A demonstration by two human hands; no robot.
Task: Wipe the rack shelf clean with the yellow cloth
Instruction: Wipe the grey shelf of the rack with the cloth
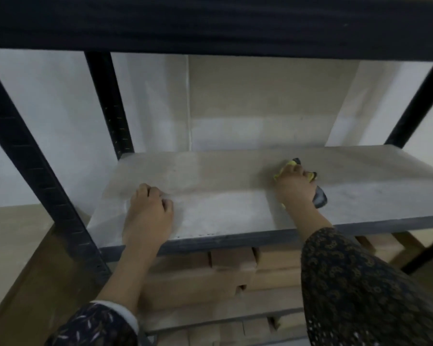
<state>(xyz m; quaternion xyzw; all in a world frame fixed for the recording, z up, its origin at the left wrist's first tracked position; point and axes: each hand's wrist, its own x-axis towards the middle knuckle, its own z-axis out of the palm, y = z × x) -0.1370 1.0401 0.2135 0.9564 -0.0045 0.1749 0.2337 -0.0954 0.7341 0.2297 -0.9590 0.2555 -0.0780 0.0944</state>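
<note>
Fingers (294, 171) bunch crumpled yellow cloth (289, 164), flat shelf (223, 203).

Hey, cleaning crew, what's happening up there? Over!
Right hand pressing yellow cloth on shelf. Left hand resting on shelf, empty. Nothing in the way.

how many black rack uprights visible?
4: front-left upright, rear-left upright, rear-right upright, front-right upright, partly hidden low down.
</note>
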